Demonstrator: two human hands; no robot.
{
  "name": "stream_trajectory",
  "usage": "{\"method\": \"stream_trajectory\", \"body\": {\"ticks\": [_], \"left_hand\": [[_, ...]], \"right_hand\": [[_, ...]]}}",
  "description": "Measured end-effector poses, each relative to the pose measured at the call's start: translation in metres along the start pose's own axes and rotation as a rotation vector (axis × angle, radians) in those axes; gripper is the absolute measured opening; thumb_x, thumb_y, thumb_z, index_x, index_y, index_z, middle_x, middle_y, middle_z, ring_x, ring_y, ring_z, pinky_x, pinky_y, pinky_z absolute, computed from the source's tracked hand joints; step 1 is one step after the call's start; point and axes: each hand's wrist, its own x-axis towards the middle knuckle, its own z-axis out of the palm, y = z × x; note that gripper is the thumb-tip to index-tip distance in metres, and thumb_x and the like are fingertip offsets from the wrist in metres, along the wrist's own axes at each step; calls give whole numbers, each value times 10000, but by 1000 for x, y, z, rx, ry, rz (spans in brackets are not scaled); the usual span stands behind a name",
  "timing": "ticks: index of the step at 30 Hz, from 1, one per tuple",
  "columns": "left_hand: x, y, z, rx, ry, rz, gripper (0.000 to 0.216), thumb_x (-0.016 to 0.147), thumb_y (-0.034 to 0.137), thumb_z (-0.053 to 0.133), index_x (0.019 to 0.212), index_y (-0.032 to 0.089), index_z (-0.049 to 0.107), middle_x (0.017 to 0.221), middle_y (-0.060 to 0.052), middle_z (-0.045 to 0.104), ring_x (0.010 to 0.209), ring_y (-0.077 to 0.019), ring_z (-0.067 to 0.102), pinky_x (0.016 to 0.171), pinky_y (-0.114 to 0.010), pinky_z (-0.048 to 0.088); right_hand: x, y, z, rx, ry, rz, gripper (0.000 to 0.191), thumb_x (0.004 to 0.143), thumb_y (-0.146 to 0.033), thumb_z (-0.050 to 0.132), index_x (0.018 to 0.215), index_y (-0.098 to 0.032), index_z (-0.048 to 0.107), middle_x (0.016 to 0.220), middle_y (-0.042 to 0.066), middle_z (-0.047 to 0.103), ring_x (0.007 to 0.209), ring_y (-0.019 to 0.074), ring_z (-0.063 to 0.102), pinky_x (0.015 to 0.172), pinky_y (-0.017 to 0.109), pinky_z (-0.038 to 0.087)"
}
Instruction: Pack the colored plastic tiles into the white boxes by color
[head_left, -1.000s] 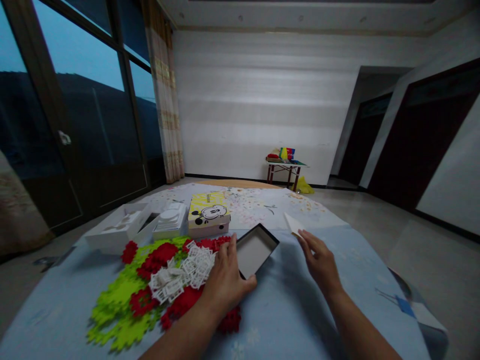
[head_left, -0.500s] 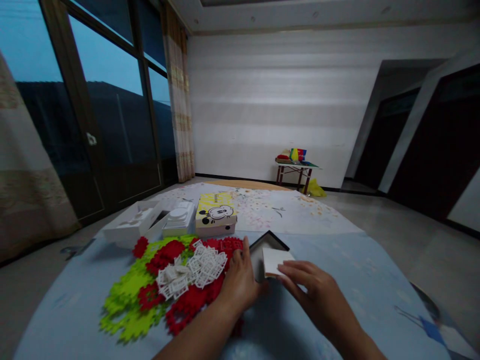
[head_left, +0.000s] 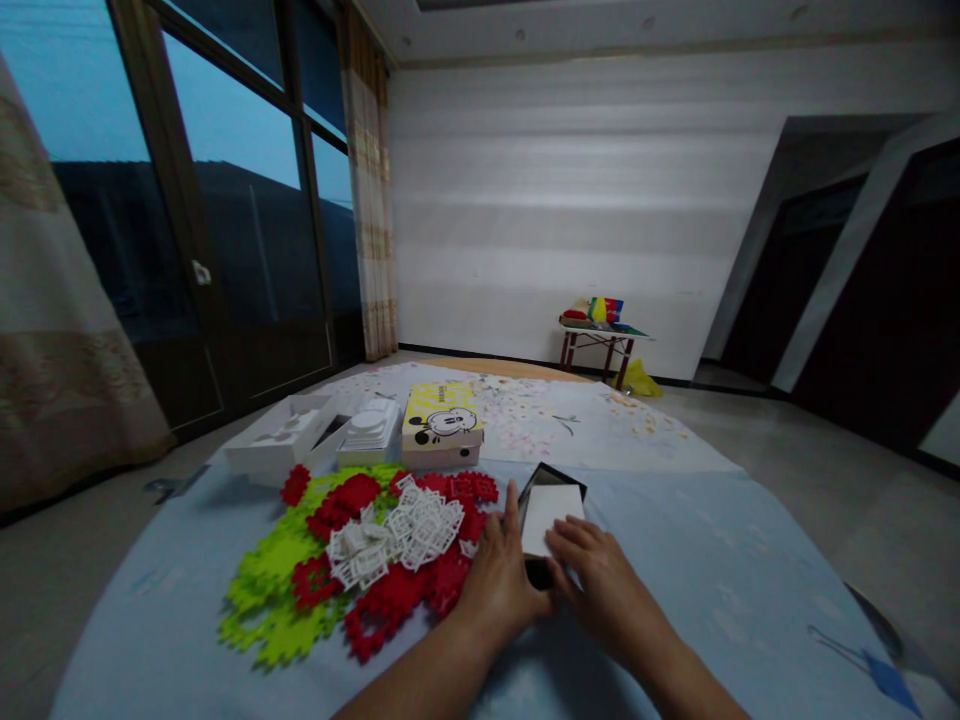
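Note:
A shallow black-edged box lies on the table in front of me, its inside partly covered by a flat white piece that looks like card or a small slim box. My left hand grips the box at its near left side, forefinger stretched along the edge and thumb at the near end. Over the near right part of the white piece, my right hand has its fingers closed on the edge. Just left of my left hand spreads a pile of red toothed pieces, green toothed pieces and white lattice pieces.
Behind the pile stand a yellow box with a cartoon print, a white box stack with a round top piece and an open white box. A blue item lies at the right. A small side table stands by the wall.
The white piece has gone from tilted at the box's right side to lying straighter and further in. My right hand has come closer to my left. The view has shifted slightly.

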Motion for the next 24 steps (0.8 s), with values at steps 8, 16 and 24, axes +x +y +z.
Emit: {"method": "stream_trajectory", "body": {"ticks": [8,16,24], "left_hand": [[-2,6,9,41,23,-13,1060,605,342,598,1454,151,-6,1274,-154,418,1205,-295,391,1022,-372,276],[1,5,13,34,58,-59,992,599,364,604,1447,145,137,1360,-165,345,1247,-311,351,1041,-368,262],[4,6,-33,6,193,-42,990,535,401,658,1399,113,270,1342,-156,342,1256,-300,359,1055,-330,286]], "right_hand": [[3,11,19,78,-60,-33,353,858,-226,464,1180,-191,604,1234,109,593,1166,276,518,954,452,439],[-6,29,32,276,141,-29,432,864,-402,478,1240,-195,530,1274,113,559,1177,256,513,960,462,445],[-7,58,11,388,375,230,378,872,-448,437,1162,-236,555,1205,81,596,1132,240,545,928,436,475]]}}
